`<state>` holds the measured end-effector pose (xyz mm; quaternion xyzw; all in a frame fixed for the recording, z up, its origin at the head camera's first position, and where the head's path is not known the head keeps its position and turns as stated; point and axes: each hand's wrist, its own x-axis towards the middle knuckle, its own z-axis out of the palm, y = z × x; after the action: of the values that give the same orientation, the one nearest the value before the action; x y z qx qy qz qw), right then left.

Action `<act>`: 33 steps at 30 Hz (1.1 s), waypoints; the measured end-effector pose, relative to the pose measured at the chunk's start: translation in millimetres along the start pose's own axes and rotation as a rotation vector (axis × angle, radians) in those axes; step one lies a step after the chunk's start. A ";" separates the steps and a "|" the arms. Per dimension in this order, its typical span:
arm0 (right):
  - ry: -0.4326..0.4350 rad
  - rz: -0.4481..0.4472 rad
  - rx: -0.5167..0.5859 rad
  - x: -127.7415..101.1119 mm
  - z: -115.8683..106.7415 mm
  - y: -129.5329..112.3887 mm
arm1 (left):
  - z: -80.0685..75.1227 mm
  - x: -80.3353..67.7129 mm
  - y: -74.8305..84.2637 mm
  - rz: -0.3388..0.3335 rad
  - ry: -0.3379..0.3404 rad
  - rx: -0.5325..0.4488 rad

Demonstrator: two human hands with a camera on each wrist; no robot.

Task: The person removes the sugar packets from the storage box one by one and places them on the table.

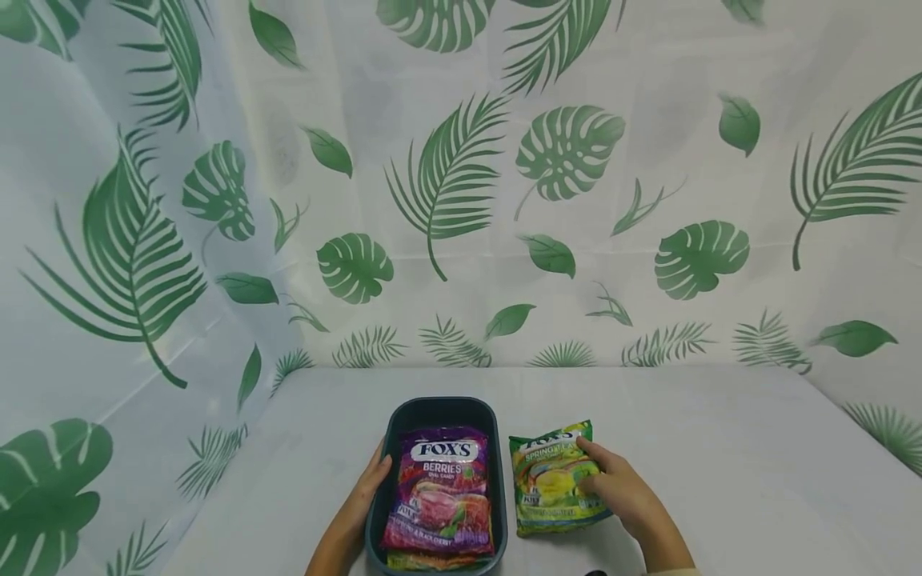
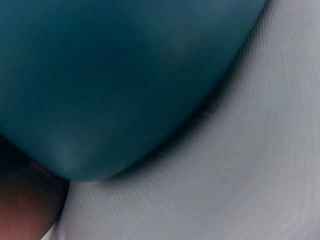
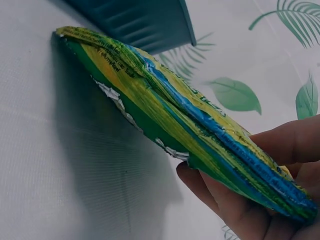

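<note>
Fingers of the right hand pinch the green bag; left hand, half-hidden beside the tub, perhaps rests flat.

A green-and-yellow Fox's candy bag lies on the white tabletop just right of a dark teal bin, its right edge lifted and pinched. In the bin a purple Fox's Berries candy bag lies flat, label up.
</note>
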<state>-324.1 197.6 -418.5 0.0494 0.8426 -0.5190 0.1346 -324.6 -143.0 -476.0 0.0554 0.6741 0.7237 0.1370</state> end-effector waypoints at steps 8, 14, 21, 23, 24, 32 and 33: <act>-0.004 0.011 -0.026 4.8 5.6 3.6 | -0.8 2.2 0.1 0.060 -0.055 0.000; 0.001 0.027 -0.044 8.3 10.5 5.9 | -3.0 2.6 -0.8 0.053 -0.087 -0.007; 0.004 0.054 -0.092 10.3 14.4 8.8 | -4.2 1.3 -3.1 0.061 -0.094 -0.016; 0.004 0.054 -0.104 10.6 15.7 9.7 | -4.8 0.2 -3.8 0.065 -0.100 -0.016; 0.003 0.055 -0.110 10.8 16.1 10.0 | -5.0 -0.2 -3.9 0.068 -0.103 -0.018; 0.018 0.052 -0.215 11.8 14.3 11.3 | -3.2 2.3 -2.0 0.084 -0.052 0.018; 0.021 0.050 -0.227 11.6 13.7 10.8 | -2.8 3.1 -1.6 0.087 -0.047 0.023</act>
<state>-330.4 189.7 -436.9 0.0603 0.8957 -0.4164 0.1436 -328.1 -144.7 -478.2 0.1032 0.6759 0.7197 0.1204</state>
